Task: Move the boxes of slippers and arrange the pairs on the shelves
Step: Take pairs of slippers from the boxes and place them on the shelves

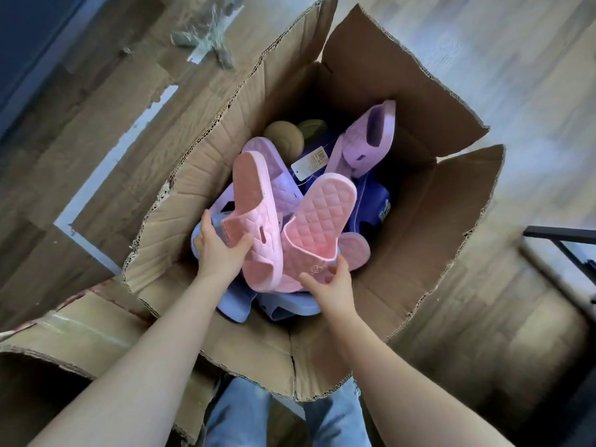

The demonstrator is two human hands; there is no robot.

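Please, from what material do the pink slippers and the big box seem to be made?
Pink slippers: probably soft moulded foam or rubber, matte finish; the quilted diamond pattern looks pressed into one piece. Box: brown corrugated cardboard, dull and creased; the fluted layer shows along its torn flap edges.

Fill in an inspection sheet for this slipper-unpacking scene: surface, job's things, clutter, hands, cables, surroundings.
Surface: wood-look floor; the box stands on it.
Job's things: open cardboard box holding loose slippers. On top are the first pink slipper and the second pink slipper. A lilac slipper leans at the far side, with blue slippers underneath and a price tag among them.
Clutter: flattened cardboard beside the box, with a frayed strapping scrap on it.
Hands: left hand grips the first pink slipper at its strap; right hand pinches the second pink slipper's strap.
Cables: nothing seen.
Surroundings: dark metal frame at the right edge; the person's jeans below the box.
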